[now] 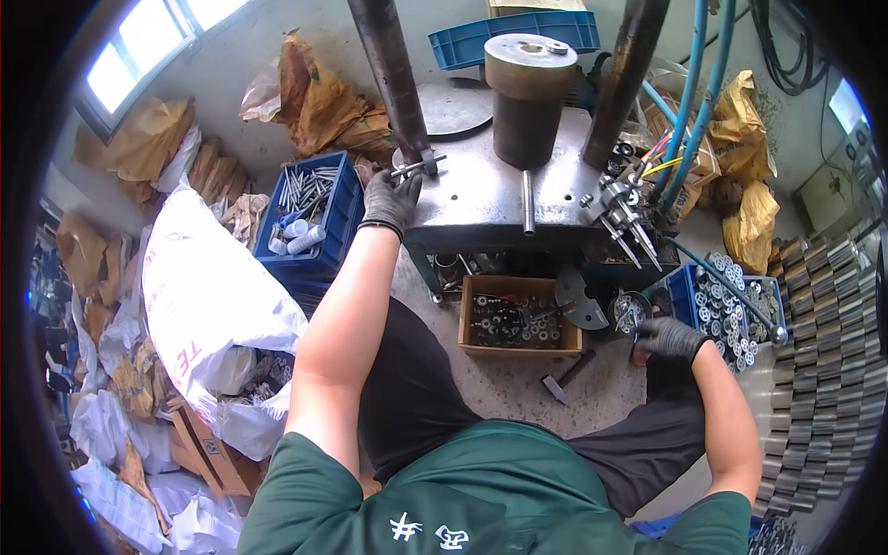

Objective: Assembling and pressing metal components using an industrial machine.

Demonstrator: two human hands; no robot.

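My left hand (389, 202), in a grey glove, is closed on a thin metal shaft (404, 170) with a small collar at its far end. It holds the shaft at the left edge of the steel machine table (481, 199), close to the left column (393, 79). Further right on that table stands a thick steel cylinder (527, 111), and a metal rod (528, 208) sticks out toward me below it. My gloved right hand (673, 340) is low by my right knee, its fingers apart. Beside those fingers is a round dish (630, 313) of small metal parts.
At left stand a blue bin (310, 208) of metal shafts and a white sack (208, 287). A cardboard box (520, 350) of parts and a hammer (566, 377) lie on the floor. Right are a blue bin (683, 291) of wheels, hoses (698, 102) and stacked metal cylinders (823, 370).
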